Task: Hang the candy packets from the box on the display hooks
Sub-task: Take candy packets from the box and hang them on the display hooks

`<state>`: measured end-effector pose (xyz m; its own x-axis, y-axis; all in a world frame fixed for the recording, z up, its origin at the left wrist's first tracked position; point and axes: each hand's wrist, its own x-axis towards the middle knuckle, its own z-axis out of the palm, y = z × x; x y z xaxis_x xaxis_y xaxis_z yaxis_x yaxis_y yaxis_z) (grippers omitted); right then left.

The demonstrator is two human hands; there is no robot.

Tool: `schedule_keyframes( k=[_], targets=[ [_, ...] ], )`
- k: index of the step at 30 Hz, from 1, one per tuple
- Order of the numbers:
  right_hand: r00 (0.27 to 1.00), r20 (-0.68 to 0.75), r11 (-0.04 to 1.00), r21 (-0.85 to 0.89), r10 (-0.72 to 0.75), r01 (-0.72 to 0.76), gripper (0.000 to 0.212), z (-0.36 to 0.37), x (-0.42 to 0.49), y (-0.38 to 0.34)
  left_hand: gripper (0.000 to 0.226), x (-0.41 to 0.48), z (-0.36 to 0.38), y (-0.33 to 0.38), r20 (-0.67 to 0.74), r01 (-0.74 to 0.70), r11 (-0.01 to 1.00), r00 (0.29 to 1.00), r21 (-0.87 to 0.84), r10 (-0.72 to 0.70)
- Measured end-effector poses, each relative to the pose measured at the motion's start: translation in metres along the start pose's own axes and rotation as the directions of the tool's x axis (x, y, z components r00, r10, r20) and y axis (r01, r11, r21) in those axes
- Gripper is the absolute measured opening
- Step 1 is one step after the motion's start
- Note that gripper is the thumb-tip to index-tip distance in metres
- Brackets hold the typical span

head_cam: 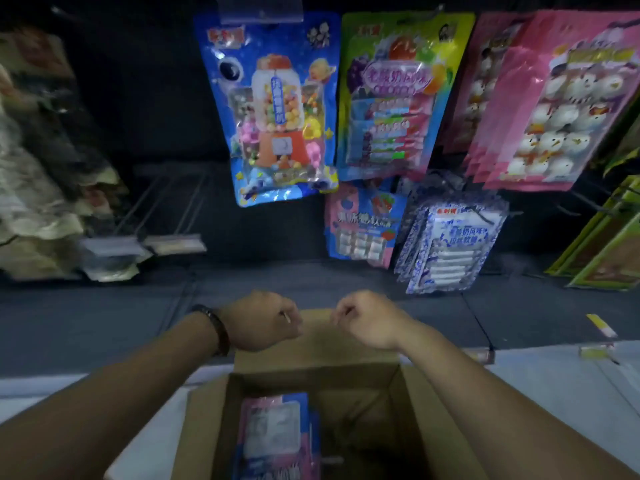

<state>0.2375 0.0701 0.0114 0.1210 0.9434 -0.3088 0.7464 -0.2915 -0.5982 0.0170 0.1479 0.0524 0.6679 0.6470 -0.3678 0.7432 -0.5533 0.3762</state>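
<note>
An open cardboard box (429,420) stands right below me. Pink-and-blue candy packets (273,434) lie inside it at the left. My left hand (263,320), with a dark band on its wrist, and my right hand (367,317) sit at the two top corners of the box's far flap (317,337). The fingers of both curl over its edge and out of sight. Matching pink-and-blue packets (363,226) hang on the dark display wall above. Several bare display hooks (166,206) with price tags jut out at the left.
Hanging on the wall are a blue gumball packet (277,112), a green-yellow packet (391,98), pink packets (554,109), blue-white packets (450,244) and green packs (609,244). Blurred bags (38,188) crowd the far left. A pale ledge (554,368) runs beside the box.
</note>
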Motion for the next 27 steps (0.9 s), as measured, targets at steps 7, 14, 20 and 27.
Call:
schedule_keyframes(
  k=[7,14,20,27],
  targets=[
    [0.973,0.021,0.886,0.409,0.228,-0.216,0.02,0.114,0.001,-0.006,0.034,-0.076,0.044,-0.03,0.181,-0.013,0.999,0.984,0.039,0.006],
    [0.82,0.25,0.585,0.596,0.515,-0.549,0.009,0.279,-0.022,0.039,0.041,-0.076,0.06,-0.058,0.289,-0.018,0.991,0.957,0.13,-0.021],
    [0.771,0.287,0.7,0.323,0.569,-0.637,0.038,0.32,-0.04,0.073,0.044,-0.058,0.063,-0.066,0.415,-0.002,0.96,0.902,0.279,-0.119],
    [0.748,0.334,0.666,0.342,0.573,-0.663,0.049,0.351,-0.014,0.076,0.044,-0.046,0.057,-0.057,0.327,-0.075,0.995,0.944,0.063,0.051]
  ],
)
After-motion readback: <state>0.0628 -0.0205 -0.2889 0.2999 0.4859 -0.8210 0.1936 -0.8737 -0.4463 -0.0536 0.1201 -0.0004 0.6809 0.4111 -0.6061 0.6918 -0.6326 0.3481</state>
